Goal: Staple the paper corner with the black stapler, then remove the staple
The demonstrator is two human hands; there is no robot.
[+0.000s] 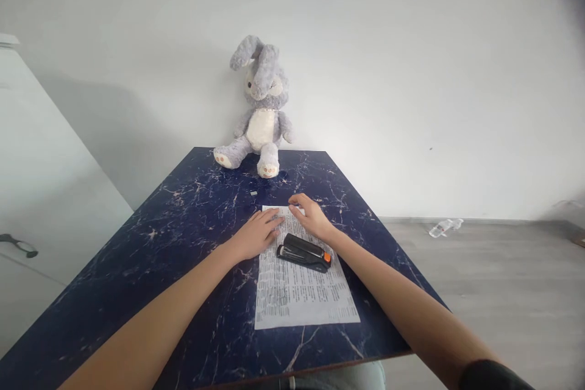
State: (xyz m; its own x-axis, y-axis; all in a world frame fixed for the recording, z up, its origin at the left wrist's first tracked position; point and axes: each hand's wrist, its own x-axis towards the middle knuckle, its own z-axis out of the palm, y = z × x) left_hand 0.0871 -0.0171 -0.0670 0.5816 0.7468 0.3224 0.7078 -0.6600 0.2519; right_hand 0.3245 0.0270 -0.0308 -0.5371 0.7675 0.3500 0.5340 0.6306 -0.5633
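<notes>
A printed sheet of paper lies flat on the table in front of me. On it rests a black stapler with an orange end pointing right. My left hand lies on the sheet's upper left edge, fingers stretched out and apart. At the sheet's top right is my right hand, its fingers loosely curved with a space between thumb and forefinger; I see nothing in it. Neither hand is holding the stapler, which lies just below and between them. A small pale piece lies beyond the sheet, possibly a strip of staples.
A grey plush rabbit sits at the far end of the dark blue marbled table, against the white wall. To the left stands a white cabinet with a dark handle. A clear plastic bottle lies on the floor at right.
</notes>
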